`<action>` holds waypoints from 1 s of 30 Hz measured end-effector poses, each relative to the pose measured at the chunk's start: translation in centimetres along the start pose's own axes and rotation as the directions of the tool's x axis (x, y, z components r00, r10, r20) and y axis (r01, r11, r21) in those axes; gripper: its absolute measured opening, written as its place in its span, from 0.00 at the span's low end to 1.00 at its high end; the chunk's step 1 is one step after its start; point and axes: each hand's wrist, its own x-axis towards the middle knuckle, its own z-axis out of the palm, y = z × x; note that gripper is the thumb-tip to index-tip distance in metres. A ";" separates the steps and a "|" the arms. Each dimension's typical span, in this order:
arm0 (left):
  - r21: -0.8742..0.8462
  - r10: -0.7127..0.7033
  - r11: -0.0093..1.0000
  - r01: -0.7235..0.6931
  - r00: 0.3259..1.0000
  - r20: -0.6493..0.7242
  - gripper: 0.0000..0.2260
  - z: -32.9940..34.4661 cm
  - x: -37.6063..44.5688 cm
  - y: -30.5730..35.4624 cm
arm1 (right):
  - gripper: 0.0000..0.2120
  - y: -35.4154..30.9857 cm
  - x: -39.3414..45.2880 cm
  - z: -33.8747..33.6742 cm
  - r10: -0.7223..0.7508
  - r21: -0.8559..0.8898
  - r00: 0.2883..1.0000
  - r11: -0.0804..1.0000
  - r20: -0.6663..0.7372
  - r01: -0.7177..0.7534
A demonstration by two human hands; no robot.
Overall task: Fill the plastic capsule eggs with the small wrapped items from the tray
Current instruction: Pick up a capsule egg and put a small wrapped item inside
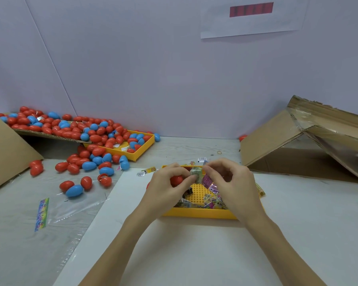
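White sheet: nearest the camera, a white sheet (pixel 174 244) lay across the desk (pixel 15 223), both forearms stretched over it.
Plastic bag: far left, a clear plastic bag (pixel 56 215) with a rainbow strip lay flat on the desk.
Loose eggs: red and blue capsule eggs (pixel 74 162) were scattered beyond it, spilling off a cardboard flap (pixel 50 135) into a far yellow tray (pixel 141 150).
Left hand: the left hand (pixel 165 188) gripped a red egg (pixel 176 180), fingers curled round it.
Wrapped item: a greenish wrapped item (pixel 196 174) sat between both hands, just beside the egg.
Right hand: the right hand (pixel 229 182) pinched that item, a pink packet dangling below.
Near tray: the yellow tray (pixel 198 213) under the hands held more wrapped items (pixel 211 200).
Right: an opened cardboard box (pixel 302 141) lay tipped.
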 end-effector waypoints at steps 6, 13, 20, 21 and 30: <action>0.020 -0.021 1.000 0.021 1.000 -0.007 0.03 0.1 0.0 -0.2 | 0.06 1.7 0.1 -0.6 -0.004 -0.322 0.998 0.946 0.070 0.026; -0.073 -0.137 0.987 0.142 0.988 0.077 0.04 -0.1 0.1 0.2 | 0.10 0.9 -0.1 -0.2 -0.103 -0.377 0.989 0.916 0.102 0.134; -0.103 -0.075 0.991 0.084 0.993 0.090 0.06 -0.1 0.0 0.1 | 0.09 -0.4 -0.3 0.0 0.122 0.091 0.975 0.986 0.188 -0.141; -0.101 -0.051 0.993 0.061 0.994 0.096 0.05 0.0 -0.1 0.1 | 0.08 -0.2 -0.3 0.1 0.147 0.083 0.971 0.983 0.186 -0.165; -0.194 -0.204 0.949 0.249 0.953 0.223 0.16 -0.4 0.1 0.0 | 0.08 0.9 0.0 -0.3 0.273 0.113 0.961 0.955 0.044 -0.276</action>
